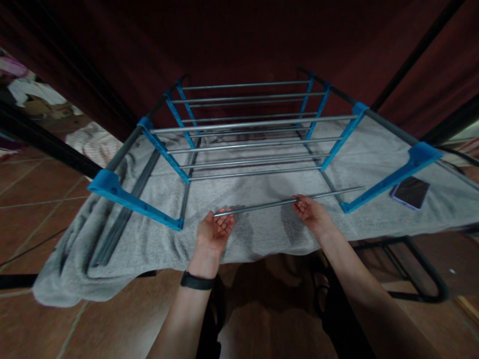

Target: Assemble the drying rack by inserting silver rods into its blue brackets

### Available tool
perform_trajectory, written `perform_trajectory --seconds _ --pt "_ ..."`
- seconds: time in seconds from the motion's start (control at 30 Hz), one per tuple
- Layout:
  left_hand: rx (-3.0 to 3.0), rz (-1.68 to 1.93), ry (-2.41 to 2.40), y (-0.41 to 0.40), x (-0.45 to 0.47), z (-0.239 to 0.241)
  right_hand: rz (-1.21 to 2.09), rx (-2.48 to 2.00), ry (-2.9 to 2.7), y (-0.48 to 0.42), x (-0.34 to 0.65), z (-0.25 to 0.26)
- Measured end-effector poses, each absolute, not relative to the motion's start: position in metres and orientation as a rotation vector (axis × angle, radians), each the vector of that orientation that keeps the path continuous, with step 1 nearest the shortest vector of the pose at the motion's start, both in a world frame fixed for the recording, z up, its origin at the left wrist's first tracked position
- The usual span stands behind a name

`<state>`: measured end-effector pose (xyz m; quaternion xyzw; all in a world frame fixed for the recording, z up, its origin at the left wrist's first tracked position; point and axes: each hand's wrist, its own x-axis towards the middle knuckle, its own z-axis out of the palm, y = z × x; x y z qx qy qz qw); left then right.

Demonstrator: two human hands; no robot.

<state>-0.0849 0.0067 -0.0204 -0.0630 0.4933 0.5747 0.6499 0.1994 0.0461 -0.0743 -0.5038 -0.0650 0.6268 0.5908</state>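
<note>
A thin grey metal rod (269, 203) lies almost level above a grey towel (262, 234). My left hand (215, 234), palm up with a black band on the wrist, has its fingers curled round the rod's left end. My right hand (310, 212) pinches the rod farther right. The rod's right tip reaches toward the near blue plastic side bar (389, 182) of a rack. The rack (247, 134) has blue side pieces and several grey rods fitted across it, and it lies on the towel.
A dark phone (410, 192) lies on the towel at the right, beside the blue bar. Another blue side bar (130, 199) is at the left, with spare dark rods (123, 219) on the towel next to it. Red-brown tiled floor (33, 199) surrounds; dark curtain behind.
</note>
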Motion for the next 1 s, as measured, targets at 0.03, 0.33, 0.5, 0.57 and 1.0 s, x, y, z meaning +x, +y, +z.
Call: perform_trajectory --seconds 0.03,0.33,0.5,0.57,1.0 --pt "-0.144 1.304 1.122 0.0068 -0.0848 -0.0202 1.457 -1.171 -0.155 0.046 0.1995 -0.0746" --pt "-0.134 1.302 1.129 0.0061 -0.0845 -0.0195 1.454 -1.166 -0.17 0.0466 0.2011 -0.0777" --pt "-0.131 1.299 1.129 0.0059 -0.0859 -0.0211 1.446 -1.175 -0.161 0.0464 0.1999 -0.0754" --pt "-0.132 1.299 1.122 0.0059 -0.0861 -0.021 1.446 -1.176 -0.154 0.0461 0.1995 -0.0747" --pt "-0.144 1.312 1.109 0.0062 -0.0864 -0.0209 1.45 -1.172 -0.144 0.0466 0.1999 -0.0749"
